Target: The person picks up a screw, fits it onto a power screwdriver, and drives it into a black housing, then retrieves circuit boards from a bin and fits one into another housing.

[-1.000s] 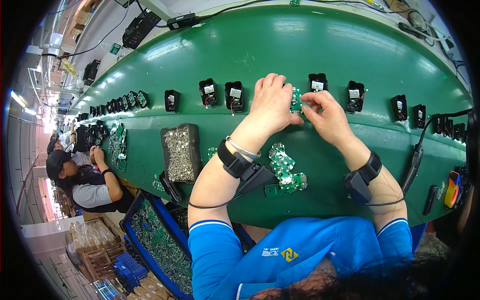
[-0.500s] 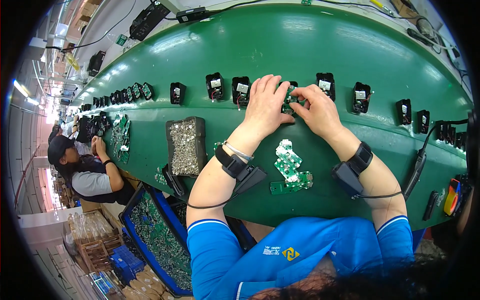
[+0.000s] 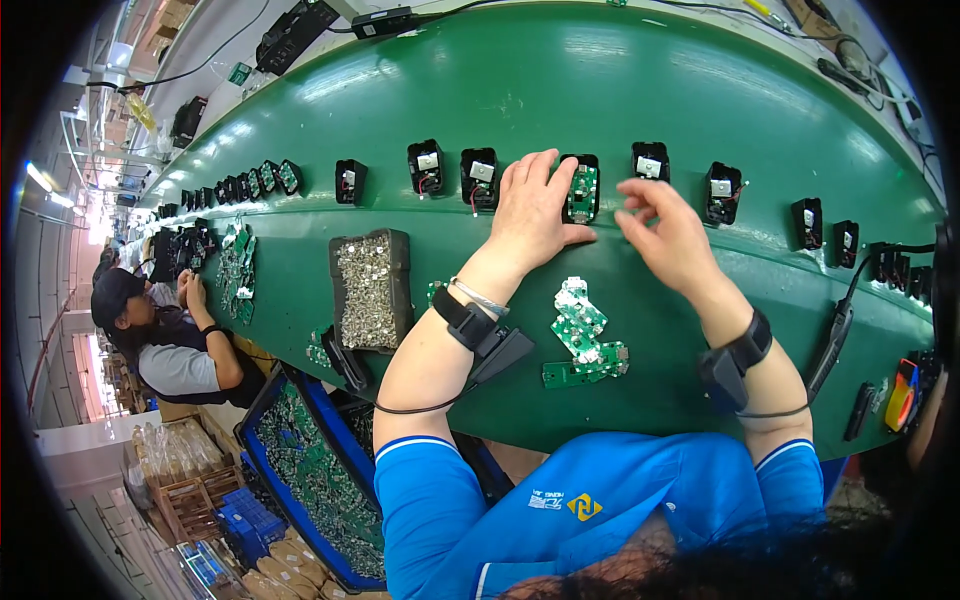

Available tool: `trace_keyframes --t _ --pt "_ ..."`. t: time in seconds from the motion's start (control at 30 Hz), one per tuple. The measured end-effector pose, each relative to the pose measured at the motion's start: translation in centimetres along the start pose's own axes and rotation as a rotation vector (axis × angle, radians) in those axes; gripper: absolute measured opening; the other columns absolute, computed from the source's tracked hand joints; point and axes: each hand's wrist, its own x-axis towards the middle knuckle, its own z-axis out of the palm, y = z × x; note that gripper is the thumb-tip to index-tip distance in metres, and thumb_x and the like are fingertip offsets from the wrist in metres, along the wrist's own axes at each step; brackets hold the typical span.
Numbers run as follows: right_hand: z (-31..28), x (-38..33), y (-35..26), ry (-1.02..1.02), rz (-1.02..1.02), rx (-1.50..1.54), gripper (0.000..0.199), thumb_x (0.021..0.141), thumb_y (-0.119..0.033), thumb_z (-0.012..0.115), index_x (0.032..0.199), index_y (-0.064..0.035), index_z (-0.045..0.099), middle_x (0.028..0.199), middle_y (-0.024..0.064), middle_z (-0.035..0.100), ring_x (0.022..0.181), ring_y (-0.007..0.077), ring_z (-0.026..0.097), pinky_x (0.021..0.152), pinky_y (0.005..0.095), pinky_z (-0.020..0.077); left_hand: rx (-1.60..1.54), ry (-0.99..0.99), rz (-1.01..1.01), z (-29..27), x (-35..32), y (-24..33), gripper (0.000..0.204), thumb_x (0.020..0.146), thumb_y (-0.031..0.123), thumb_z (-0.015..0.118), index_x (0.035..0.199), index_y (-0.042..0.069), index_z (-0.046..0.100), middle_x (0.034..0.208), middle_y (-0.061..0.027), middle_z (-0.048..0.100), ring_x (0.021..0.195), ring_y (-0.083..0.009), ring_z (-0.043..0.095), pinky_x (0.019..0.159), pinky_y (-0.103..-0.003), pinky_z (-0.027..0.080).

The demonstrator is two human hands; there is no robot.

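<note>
A black plastic housing with a green circuit board point(image 3: 583, 190) set in it stands on the green bench. My left hand point(image 3: 533, 212) is against its left side, index finger near the upper corner and thumb by the lower edge, steadying it. Just right of that housing, my right hand point(image 3: 662, 232) hovers apart from it, fingers loosely bent and spread, holding nothing. Below my hands lies a small pile of loose circuit boards point(image 3: 580, 328). Other black housings flank my hands, such as one with a metal part and red wire point(image 3: 479, 178) and another point(image 3: 722, 192).
A dark box of small metal parts point(image 3: 368, 292) stands left of my left forearm. A blue-rimmed bin of circuit boards point(image 3: 310, 470) sits below the bench edge. On the right are a cabled black tool point(image 3: 830, 350) and an orange-yellow tool point(image 3: 902, 395). A co-worker point(image 3: 180, 350) works at far left.
My right hand has let go of the circuit board and moved right, away from the housing. The board now shows in the housing. My left hand stays in place.
</note>
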Motion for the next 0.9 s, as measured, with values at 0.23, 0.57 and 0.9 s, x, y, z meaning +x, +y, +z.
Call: trace_keyframes --t 0.23,0.57,0.9 --pt "1.3 -2.8 0.8 -0.134 -0.028 -0.153 0.035 0.072 -0.007 0.055 0.106 -0.0026 0.047 0.093 0.0092 0.049 0.073 0.0181 0.052 0.06 0.0267 0.0436 0.069 0.031 0.067 0.2 0.4 -0.2 0.073 0.048 0.026 0.075 0.11 0.002 0.044 0.111 -0.0142 0.043 0.104 -0.03 0.039 0.088 -0.039 0.032" --pt "2.0 -1.1 1.1 -0.17 0.032 -0.305 0.048 0.071 -0.012 0.056 0.115 -0.0042 0.039 0.089 0.0097 0.048 0.069 0.0214 0.051 0.065 0.0327 0.0424 0.047 0.037 -0.007 0.2 1.0 -0.2 0.071 0.05 0.026 0.074 0.109 0.003 0.044 0.107 -0.014 0.046 0.099 -0.0305 0.044 0.084 -0.038 0.035" --pt "1.9 -0.9 0.9 -0.192 0.049 -0.283 0.053 0.07 -0.015 0.057 0.118 -0.0069 0.036 0.087 0.0094 0.049 0.065 0.0214 0.051 0.063 0.0335 0.0422 0.024 -0.004 -0.019 0.2 0.8 0.1 0.072 0.05 0.024 0.075 0.111 0.006 0.043 0.109 -0.015 0.045 0.099 -0.0314 0.044 0.082 -0.038 0.037"
